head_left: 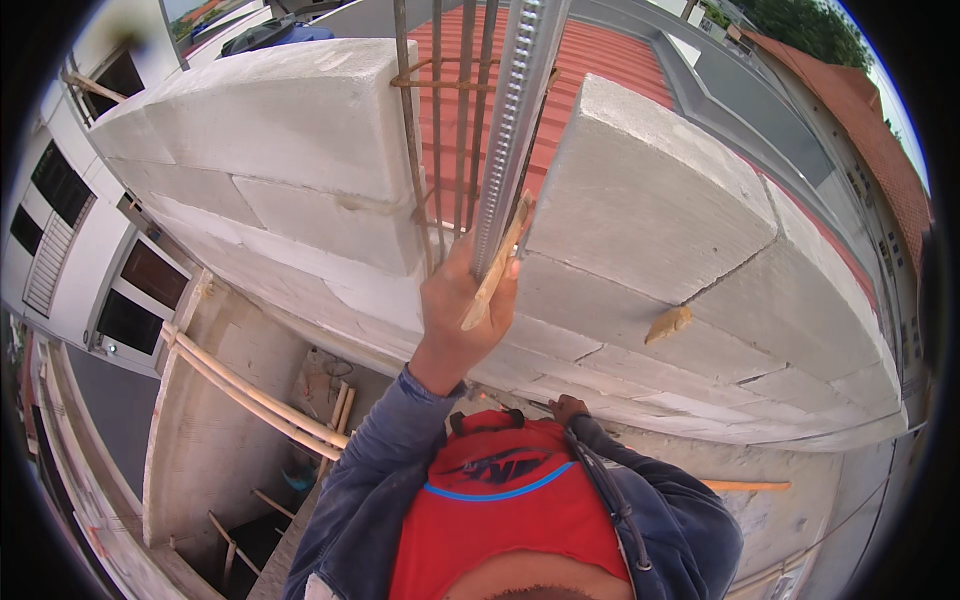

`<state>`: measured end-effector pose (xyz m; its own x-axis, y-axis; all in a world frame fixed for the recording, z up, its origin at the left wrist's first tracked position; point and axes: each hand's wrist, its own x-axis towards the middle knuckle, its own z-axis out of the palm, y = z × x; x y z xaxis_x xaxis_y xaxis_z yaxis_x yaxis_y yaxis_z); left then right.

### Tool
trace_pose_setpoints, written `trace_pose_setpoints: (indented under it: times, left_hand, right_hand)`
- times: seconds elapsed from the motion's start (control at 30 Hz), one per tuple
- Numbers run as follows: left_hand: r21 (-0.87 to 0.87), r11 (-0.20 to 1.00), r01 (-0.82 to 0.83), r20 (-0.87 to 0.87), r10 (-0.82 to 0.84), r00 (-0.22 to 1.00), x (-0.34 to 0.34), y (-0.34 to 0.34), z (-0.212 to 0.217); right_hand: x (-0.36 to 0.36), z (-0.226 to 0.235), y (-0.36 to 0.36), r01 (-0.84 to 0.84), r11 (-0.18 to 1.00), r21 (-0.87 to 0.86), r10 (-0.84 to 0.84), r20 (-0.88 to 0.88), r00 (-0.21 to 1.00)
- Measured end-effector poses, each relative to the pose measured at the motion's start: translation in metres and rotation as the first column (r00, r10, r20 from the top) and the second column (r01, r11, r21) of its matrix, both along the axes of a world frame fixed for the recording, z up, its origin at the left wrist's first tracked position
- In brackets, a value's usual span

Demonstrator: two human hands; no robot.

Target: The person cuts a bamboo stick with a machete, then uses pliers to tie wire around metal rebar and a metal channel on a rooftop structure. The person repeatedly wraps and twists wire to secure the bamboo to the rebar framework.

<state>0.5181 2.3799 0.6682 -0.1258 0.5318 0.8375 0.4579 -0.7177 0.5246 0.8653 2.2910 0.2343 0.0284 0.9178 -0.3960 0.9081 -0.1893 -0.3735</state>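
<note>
My left hand (452, 312) is raised in front of me, its fingers wrapped round the lower part of a long galvanized metal profile (510, 130) with a row of perforations. A thin, pointed strip of wood (495, 275) lies against the profile in the same grip. The profile stands nearly upright in the gap between two block walls, beside rusty steel rebars (463, 130). Lower down, close to my body, my right hand (568, 408) is closed near the wall's base. What it holds, if anything, is too small to make out.
Pale block walls stand left (290, 130) and right (650, 190) of the gap. A brown lump (668, 324) sticks out from the right wall. Beyond lies a red metal roof (610, 60). Bamboo poles (255, 400) cross a deep opening at lower left.
</note>
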Motion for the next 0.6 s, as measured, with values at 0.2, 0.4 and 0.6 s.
trace_pose_setpoints:
  times: [0.2, 0.4, 0.6]
  left_hand:
    - [0.052, 0.997, -0.055, -0.041, 0.057, 0.998, 0.001, 0.001, -0.005]
    - [0.156, 0.984, -0.083, -0.053, 0.092, 0.994, 0.007, 0.009, -0.008]
    - [0.12, 0.986, -0.114, -0.103, 0.126, 0.987, 0.003, 0.012, -0.008]
  right_hand:
    - [0.002, -0.012, -0.003, 0.023, 1.0, -0.002, -0.023, -0.028, 0.999]
    - [0.008, -0.022, -0.014, 0.039, 0.996, 0.075, -0.037, -0.036, 0.999]
    - [0.008, -0.023, -0.023, -0.023, 1.0, 0.012, 0.024, -0.063, 0.998]
